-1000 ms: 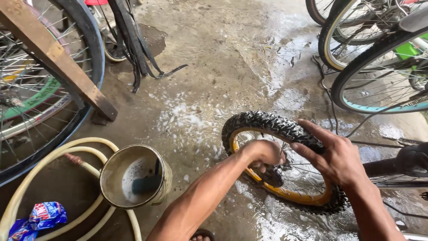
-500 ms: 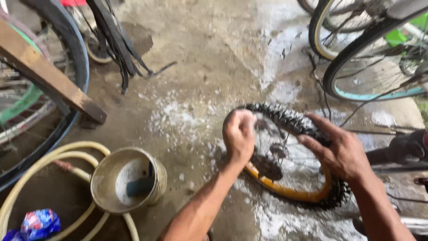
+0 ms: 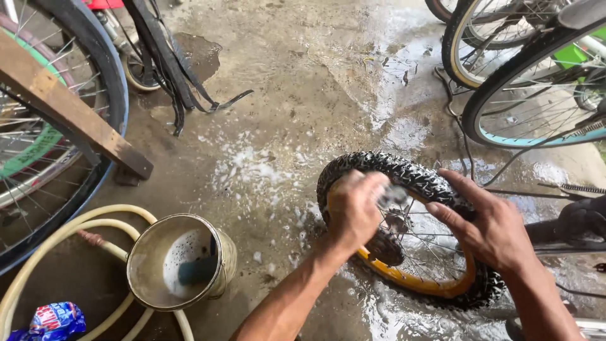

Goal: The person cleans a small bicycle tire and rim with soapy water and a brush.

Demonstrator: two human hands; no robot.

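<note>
- The left hand (image 3: 353,211) is clenched around a small grey scrubber (image 3: 392,196), pressed on the upper rim of a small wheel (image 3: 410,177).
- The right hand (image 3: 489,224) lies spread over the knobby tyre's right side, gripping it to steady it.
- The wheel, with its yellow rim, lies flat on the wet concrete floor (image 3: 303,82), near the right.
- Judging by the suds (image 3: 252,170), scrubbing is underway; the next stroke calls for firm pressure while the tyre is held fast.
- To the left stand a soapy bucket (image 3: 180,262) and a pale hose (image 3: 69,230).
- Bigger bicycle wheels (image 3: 524,82) stand at the far right.
</note>
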